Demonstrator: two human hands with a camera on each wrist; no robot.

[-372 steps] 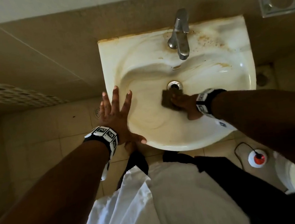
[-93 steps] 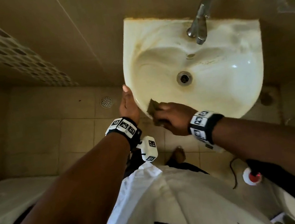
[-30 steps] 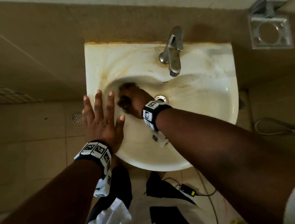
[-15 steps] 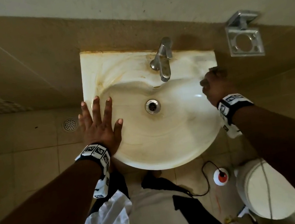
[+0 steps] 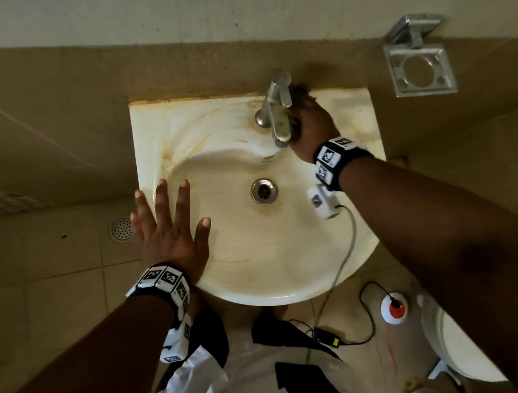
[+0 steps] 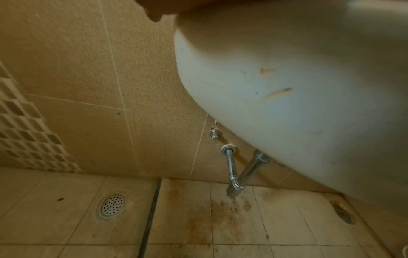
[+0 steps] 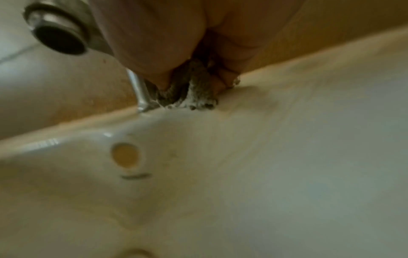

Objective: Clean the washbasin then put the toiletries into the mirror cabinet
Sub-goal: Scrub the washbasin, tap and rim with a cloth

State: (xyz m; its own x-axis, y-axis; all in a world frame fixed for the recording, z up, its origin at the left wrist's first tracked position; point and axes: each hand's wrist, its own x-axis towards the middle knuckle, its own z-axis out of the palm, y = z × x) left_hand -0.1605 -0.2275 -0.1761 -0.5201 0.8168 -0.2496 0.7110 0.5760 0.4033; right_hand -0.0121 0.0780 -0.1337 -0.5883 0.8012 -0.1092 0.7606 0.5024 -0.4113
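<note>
Washbasin, head view: washbasin [image 5: 273,261] is fixed to the tiled wall, straight back edge against it, rounded front toward the person; its long axis runs from wall to person.
Left hand, head view: left hand [image 5: 169,232] lies flat on the near left rim, fingers spread and straight, holding nothing.
Right hand, head view: right hand [image 5: 309,122] is at the back ledge, just beside the tap [image 5: 277,110], fingers curled round a dark scouring pad [image 5: 299,92].
Staining, head view: brown marks show on the back left ledge; the drain [image 5: 264,191] sits mid-bowl.
Toiletries, head view: none visible, nor any mirror cabinet; a metal holder [image 5: 420,68] hangs empty on the wall to the right.
Washbasin, left wrist view: only the underside of the bowl and the drain pipe [image 6: 243,171] show; the hand is almost out of frame.
Scouring pad, right wrist view: soapy pad is pinched in the fingertips [image 7: 223,82] and pressed on the ledge against the tap base.
Step in hand: cleaning, judged to be at the tap base.
Next move: likely calls for scrubbing the stained left ledge, then rinsing.
</note>
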